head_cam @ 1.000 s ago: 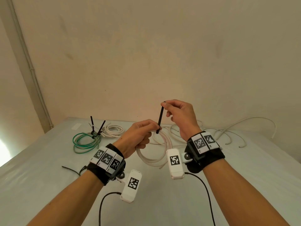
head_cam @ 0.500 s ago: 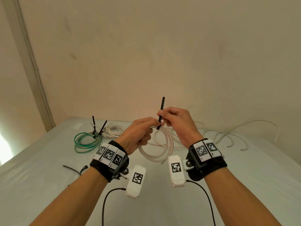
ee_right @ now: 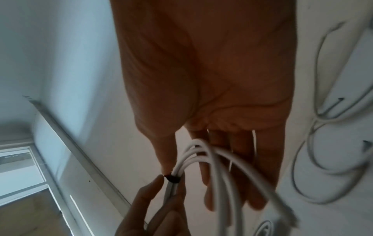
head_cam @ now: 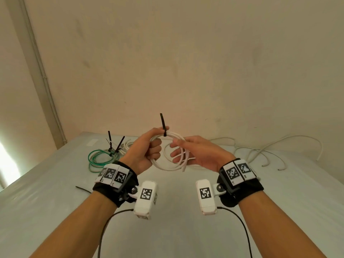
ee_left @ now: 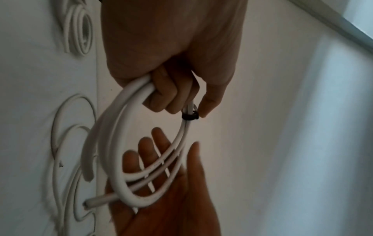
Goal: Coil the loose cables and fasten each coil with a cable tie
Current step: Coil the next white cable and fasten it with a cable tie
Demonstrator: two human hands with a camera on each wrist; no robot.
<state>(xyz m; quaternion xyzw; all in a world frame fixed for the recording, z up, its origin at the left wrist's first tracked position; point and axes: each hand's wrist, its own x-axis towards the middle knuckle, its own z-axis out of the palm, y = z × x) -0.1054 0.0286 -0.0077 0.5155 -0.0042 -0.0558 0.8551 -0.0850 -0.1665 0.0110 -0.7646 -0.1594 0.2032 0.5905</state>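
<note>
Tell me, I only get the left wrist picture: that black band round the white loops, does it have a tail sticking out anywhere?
Observer: Yes. In the head view the tail of the black cable tie stands straight up above the left hand, which grips the white coil.
Operator: Is there any cable that isn't white?
Observer: One. A green coil lies on the table to the far left, with black tie tails poking up from it.
Operator: Any spare ties lying about?
Observer: Probably. A thin black strip lies on the table beside the left wrist, partly hidden by it.
</note>
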